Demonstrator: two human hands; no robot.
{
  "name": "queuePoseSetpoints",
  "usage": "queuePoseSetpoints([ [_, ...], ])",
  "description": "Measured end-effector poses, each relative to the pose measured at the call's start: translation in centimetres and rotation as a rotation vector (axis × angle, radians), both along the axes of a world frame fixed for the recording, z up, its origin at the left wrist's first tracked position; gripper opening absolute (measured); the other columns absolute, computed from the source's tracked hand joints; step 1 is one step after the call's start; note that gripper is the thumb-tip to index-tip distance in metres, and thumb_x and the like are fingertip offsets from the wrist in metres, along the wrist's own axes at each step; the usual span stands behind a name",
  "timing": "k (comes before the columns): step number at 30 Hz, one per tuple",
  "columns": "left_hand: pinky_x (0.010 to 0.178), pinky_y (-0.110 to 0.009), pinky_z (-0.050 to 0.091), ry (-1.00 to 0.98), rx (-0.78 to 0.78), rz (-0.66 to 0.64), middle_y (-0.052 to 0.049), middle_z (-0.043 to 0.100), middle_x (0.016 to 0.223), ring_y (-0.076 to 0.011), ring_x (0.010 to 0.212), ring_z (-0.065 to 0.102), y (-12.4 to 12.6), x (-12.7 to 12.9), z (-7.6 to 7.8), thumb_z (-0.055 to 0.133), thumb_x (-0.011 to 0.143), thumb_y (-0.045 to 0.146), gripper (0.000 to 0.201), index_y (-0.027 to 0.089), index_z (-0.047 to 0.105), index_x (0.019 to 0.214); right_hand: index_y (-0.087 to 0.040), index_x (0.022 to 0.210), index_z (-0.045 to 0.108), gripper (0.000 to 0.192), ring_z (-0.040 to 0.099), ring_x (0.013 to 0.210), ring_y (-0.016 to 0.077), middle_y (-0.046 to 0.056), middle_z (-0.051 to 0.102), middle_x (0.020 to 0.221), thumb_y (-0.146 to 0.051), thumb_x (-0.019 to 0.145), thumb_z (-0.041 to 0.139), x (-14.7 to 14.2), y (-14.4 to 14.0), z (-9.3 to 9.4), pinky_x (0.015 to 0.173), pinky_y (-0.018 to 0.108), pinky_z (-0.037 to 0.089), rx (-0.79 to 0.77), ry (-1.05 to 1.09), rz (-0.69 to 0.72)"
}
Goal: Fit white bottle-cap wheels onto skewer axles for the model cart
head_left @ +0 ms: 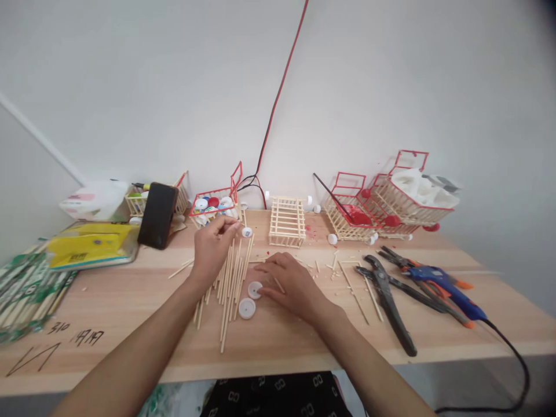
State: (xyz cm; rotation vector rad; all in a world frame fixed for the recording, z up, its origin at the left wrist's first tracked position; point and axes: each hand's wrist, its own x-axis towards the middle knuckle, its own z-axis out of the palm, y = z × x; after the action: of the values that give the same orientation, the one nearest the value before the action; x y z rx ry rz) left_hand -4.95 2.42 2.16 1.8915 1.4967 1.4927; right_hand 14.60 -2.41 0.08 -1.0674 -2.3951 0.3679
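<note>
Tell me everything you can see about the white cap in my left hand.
The white cap is small, round and plastic-looking, with a dark bluish mark on its visible face. It sits at the thumb and fingertips of your left hand, near the far ends of the loose wooden sticks.

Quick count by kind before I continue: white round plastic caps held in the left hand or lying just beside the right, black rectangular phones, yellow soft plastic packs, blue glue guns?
White round plastic caps: 3 (one in the left hand, two beside the right hand)
Black rectangular phone: 1
Yellow soft plastic pack: 1
Blue glue gun: 1
Total: 6
</note>
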Motion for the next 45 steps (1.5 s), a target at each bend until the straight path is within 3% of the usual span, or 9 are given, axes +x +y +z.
queuePoseSetpoints([
  [5,0.060,-0.022,0.038,0.162,-0.043,-0.056,0.002,0.058,0.062,-0.0119,0.060,0.053,0.7,-1.0,-0.3,0.046,0.087,0.030,0.024,0.016,0.061,0.075,-0.024,0.113,0.059,0.031,0.047,0.104,0.0196,0.006,0.056,0.113,-0.026,0.082,0.064,-0.3,-0.2,-0.4,0.091,0.035,0.039,-0.008,-0.044,0.102],
  [11,0.063,-0.023,0.039,0.248,-0.062,-0.075,0.000,0.064,0.074,-0.0136,0.066,0.056,1.1,-1.3,-0.7,0.044,0.087,0.028,0.023,0.017,0.062,0.080,-0.020,0.098,0.063,0.016,0.048,0.100,0.0202,0.007,0.059,0.105,-0.030,0.086,0.059,-0.5,-0.2,-0.7,0.089,0.036,0.039,-0.002,-0.076,0.120],
  [21,0.056,-0.024,0.033,0.499,-0.164,-0.203,0.000,0.060,0.062,-0.0141,0.060,0.053,1.7,-1.5,-2.0,0.051,0.083,0.028,0.025,0.016,0.059,0.063,-0.021,0.104,0.058,0.021,0.048,0.102,0.0219,0.007,0.057,0.109,-0.023,0.083,0.060,0.0,0.1,-0.7,0.091,0.038,0.039,0.014,-0.054,0.059],
  [30,0.060,-0.028,0.034,0.681,-0.235,-0.120,-0.004,0.062,0.073,-0.0212,0.074,0.056,-0.1,0.2,-2.4,0.061,0.077,0.034,0.018,0.018,0.056,0.071,-0.020,0.102,0.060,0.020,0.047,0.102,0.0215,0.007,0.058,0.109,-0.023,0.082,0.062,-0.1,0.1,-0.7,0.091,0.037,0.039,-0.002,-0.091,0.078],
  [35,0.061,-0.028,0.036,0.748,-0.309,-0.061,-0.005,0.064,0.075,-0.0218,0.077,0.059,-0.1,0.4,-2.5,0.055,0.078,0.026,0.009,0.019,0.057,0.072,-0.020,0.103,0.060,0.021,0.048,0.103,0.0220,0.007,0.058,0.109,-0.023,0.083,0.062,-0.1,0.0,-0.8,0.090,0.037,0.039,0.002,-0.090,0.081],
  [45,0.064,-0.029,0.041,0.863,-0.388,0.050,-0.006,0.066,0.078,-0.0225,0.078,0.061,-0.1,0.8,-2.4,0.050,0.077,0.028,0.013,0.018,0.059,0.076,-0.019,0.100,0.060,0.019,0.047,0.101,0.0211,0.007,0.059,0.106,-0.025,0.082,0.063,-0.1,0.1,-0.9,0.090,0.036,0.039,0.013,-0.096,0.086],
])
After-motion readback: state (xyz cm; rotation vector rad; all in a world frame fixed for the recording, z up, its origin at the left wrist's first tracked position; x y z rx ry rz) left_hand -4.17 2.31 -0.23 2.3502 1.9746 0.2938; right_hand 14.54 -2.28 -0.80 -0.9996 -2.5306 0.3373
